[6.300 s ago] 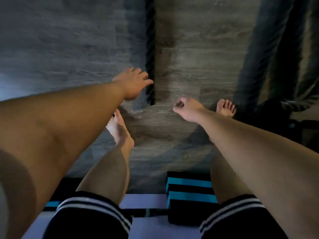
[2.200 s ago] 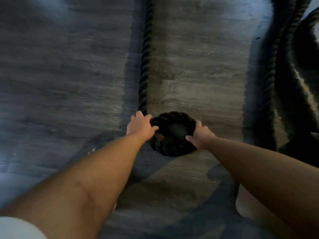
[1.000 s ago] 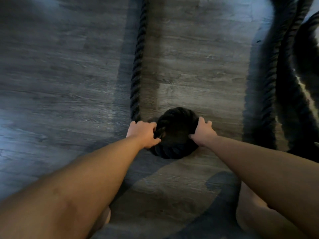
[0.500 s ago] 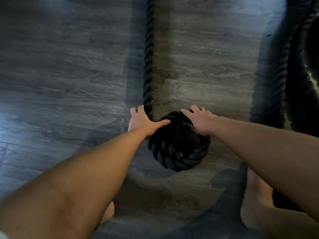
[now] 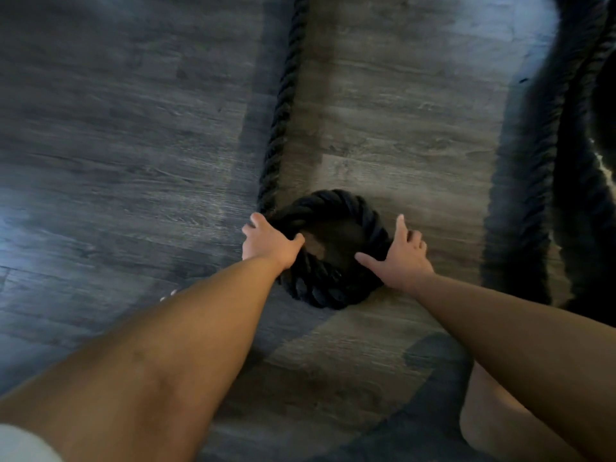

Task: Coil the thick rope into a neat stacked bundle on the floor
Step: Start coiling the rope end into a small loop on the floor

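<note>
A thick black twisted rope runs down the grey wood floor from the top of the view and curls into a small round coil in the middle. My left hand grips the coil's left side where the straight run joins it, thumb hooked over the rope. On the coil's right side my right hand lies with fingers spread, thumb reaching toward the coil's centre. A patch of floor shows through the coil's middle.
More of the thick black rope lies in long loops along the right edge. My bare knee is at the lower right. Grey wood floor stretches to the left.
The coil has opened into a ring with floor showing in its middle. My right hand slid from the coil's top to its right side. My left hand now hooks its thumb over the rope.
</note>
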